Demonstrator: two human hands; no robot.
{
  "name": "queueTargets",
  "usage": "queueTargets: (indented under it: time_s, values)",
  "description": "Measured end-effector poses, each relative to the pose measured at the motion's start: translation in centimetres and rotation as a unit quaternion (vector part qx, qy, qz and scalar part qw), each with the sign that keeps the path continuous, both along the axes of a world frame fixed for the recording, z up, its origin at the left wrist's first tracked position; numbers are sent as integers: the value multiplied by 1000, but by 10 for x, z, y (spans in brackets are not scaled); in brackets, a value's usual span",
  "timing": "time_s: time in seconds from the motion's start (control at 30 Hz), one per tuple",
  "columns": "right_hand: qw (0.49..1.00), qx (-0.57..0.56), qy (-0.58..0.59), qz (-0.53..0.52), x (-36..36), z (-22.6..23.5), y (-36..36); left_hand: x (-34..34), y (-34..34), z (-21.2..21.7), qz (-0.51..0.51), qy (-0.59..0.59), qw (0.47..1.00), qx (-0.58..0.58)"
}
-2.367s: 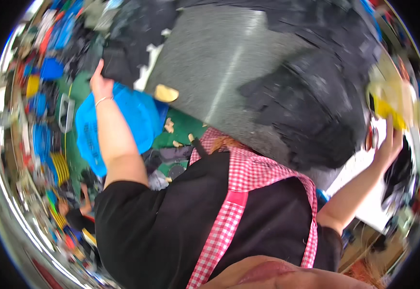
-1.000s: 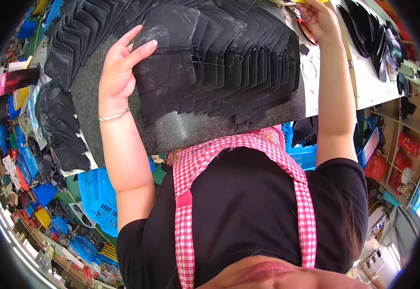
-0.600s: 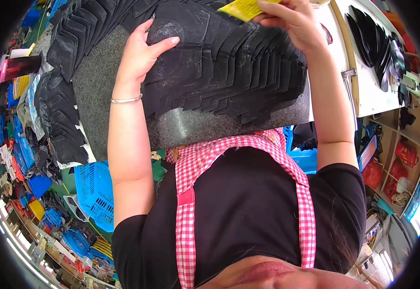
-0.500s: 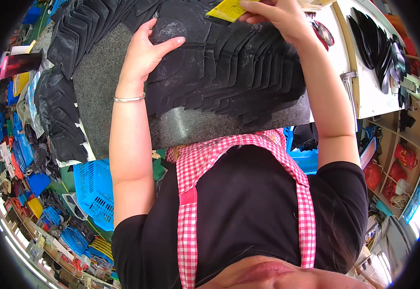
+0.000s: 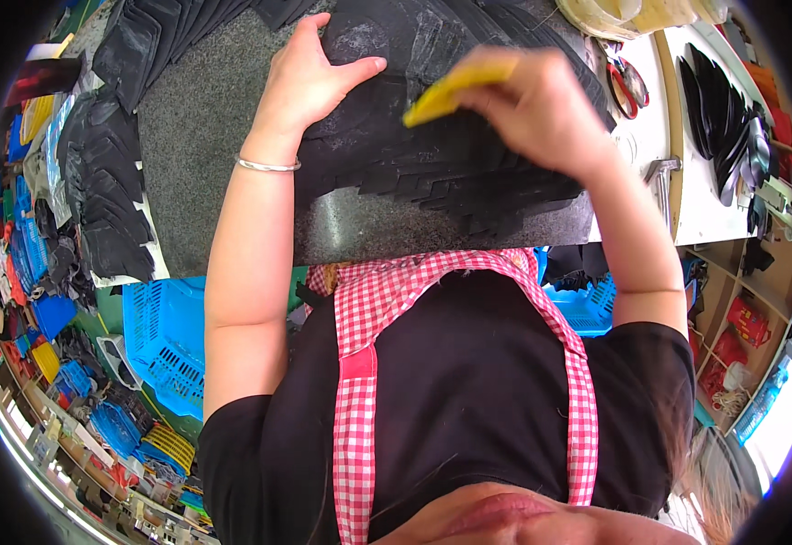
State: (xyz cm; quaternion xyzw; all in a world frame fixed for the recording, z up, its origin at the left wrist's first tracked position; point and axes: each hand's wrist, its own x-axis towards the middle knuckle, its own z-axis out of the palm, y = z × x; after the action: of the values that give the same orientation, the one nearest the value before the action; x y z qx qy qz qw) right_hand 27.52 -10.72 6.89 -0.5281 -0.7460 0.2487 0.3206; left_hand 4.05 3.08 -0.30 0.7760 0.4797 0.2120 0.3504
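Observation:
Overlapping rows of flat black pieces (image 5: 368,163), dusted with pale marks, lie across a dark speckled slab (image 5: 196,154). At the pile's left edge is my left hand (image 5: 309,82), thumb and fingers spread apart, resting on or just above the black pieces. My right hand (image 5: 546,104), smeared by motion, grips a flat yellow piece (image 5: 459,88) over the middle of the pile. The yellow piece tilts down to the left; whether its lower end touches the black pieces I cannot tell.
More fanned black pieces (image 5: 105,182) lie left of the slab. Red-handled scissors (image 5: 627,86) and a metal hammer-like tool (image 5: 662,177) are at the right. Long black strips (image 5: 718,109) lie on a white surface beyond. Blue baskets (image 5: 164,345) stand below the table edge.
My right hand has brought the yellow piece down from the far edge, nearer to me over the pile. My left hand has shifted slightly right and away, still spread.

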Motion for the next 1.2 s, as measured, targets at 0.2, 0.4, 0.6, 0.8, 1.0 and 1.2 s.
queueTargets:
  time_s: [0.2, 0.4, 0.6, 0.8, 1.0, 1.2]
  values:
    - [985, 161, -61, -14, -2, 9, -5, -3, 5, -9, -5, 18, 1000, 17]
    - [989, 122, -80, -6, -5, 7, -6, -5, 7, -14, -18, 22, 999, 37]
    - [909, 256, -278, -174, 21, -14, 53, -1, 9, -6, -30, -41, 997, -58]
    - [979, 123, -151, 51, -18, 12, -16, 6, -18, 28, 3, 76, 997, -17]
    - [971, 41, -209, -113, -8, 13, -12, -6, -15, 0, -6, -116, 993, 3]
    - [970, -24, 104, -219, 22, 9, -18, -111, -5, 23, 86, -535, 810, -223]
